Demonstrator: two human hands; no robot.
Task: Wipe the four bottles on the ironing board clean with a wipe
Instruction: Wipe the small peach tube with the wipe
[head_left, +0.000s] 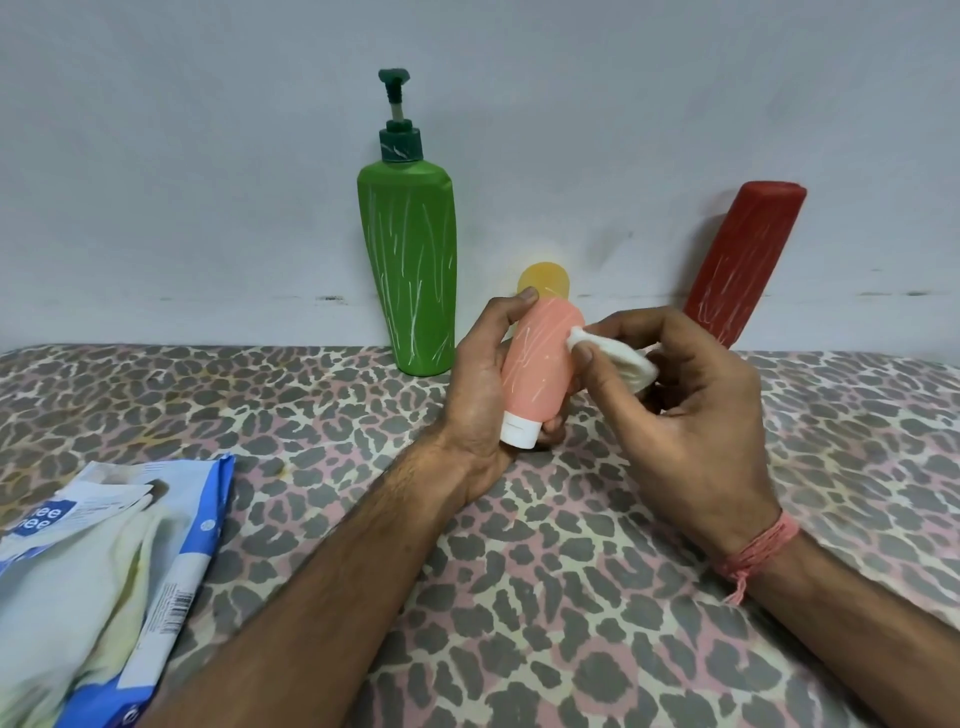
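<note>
Peach bottle (535, 358): held above the ironing board (519, 571), left hand (480, 395) wrapped round it. Right hand (691, 410) pinches wipe (618, 358) against its side. Step: wiping. Next, probably turn bottle; streaks remain.

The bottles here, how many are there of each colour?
Green plastic pump bottle: 1
Red plastic bottle leaning on the wall: 1
Peach-pink plastic bottle with a white cap, held in the left hand: 1
Yellow bottle, mostly hidden behind the pink one: 1
Total: 4
</note>
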